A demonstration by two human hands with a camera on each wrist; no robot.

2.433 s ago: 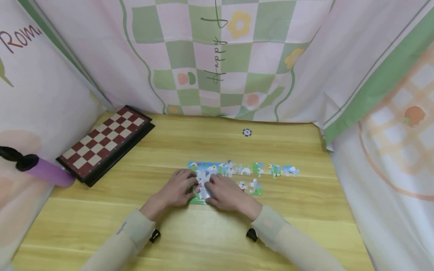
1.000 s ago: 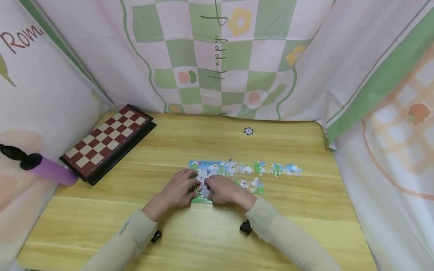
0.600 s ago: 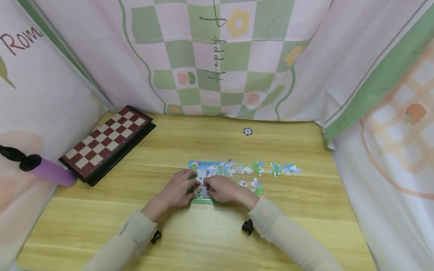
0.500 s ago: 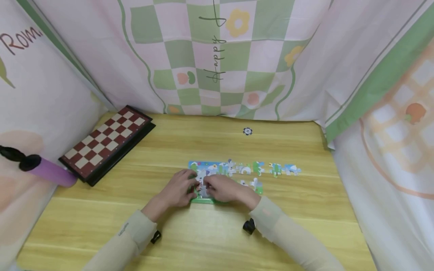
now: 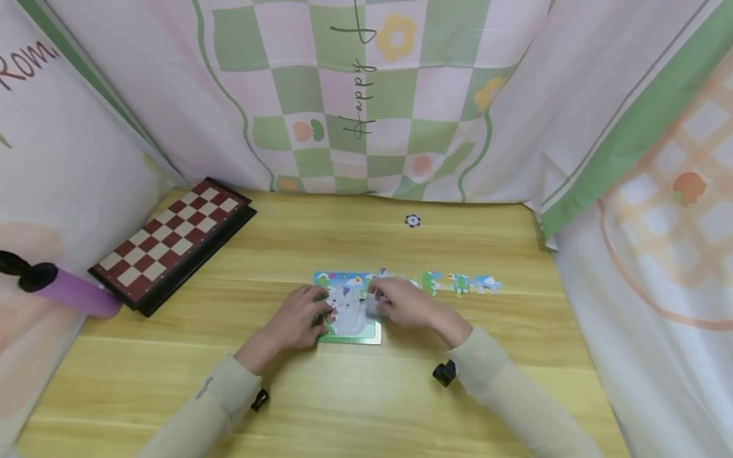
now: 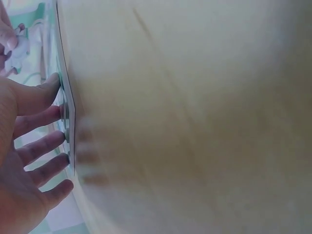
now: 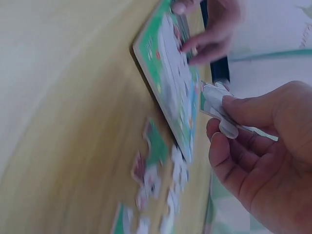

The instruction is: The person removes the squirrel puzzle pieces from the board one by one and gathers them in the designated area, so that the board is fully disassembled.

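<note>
A jigsaw puzzle board [image 5: 349, 340] with a green and blue border lies flat on the table, a grey-white animal picture in its middle. My left hand [image 5: 299, 318] rests at the board's left side; in the left wrist view its fairly straight, spread fingers [image 6: 46, 144] touch the edge. Above the board's right side, my right hand [image 5: 409, 302] pinches a grey and green puzzle piece [image 7: 213, 100] between thumb and fingers, held off the board. Loose puzzle pieces [image 7: 156, 141] lie beside the board, partly hidden under the right hand in the head view.
Several more puzzle pieces [image 5: 460, 285] form a row to the right. A folded checkered game board [image 5: 172, 245] and a purple bottle-like cylinder [image 5: 80, 294] stand at the left. A small round chip [image 5: 412, 221] lies farther back. Curtains [image 5: 366, 127] enclose the table.
My right hand has moved from the board's middle to its right side, with a puzzle piece now visible in its grip. The left hand has stayed at the board's left side.
</note>
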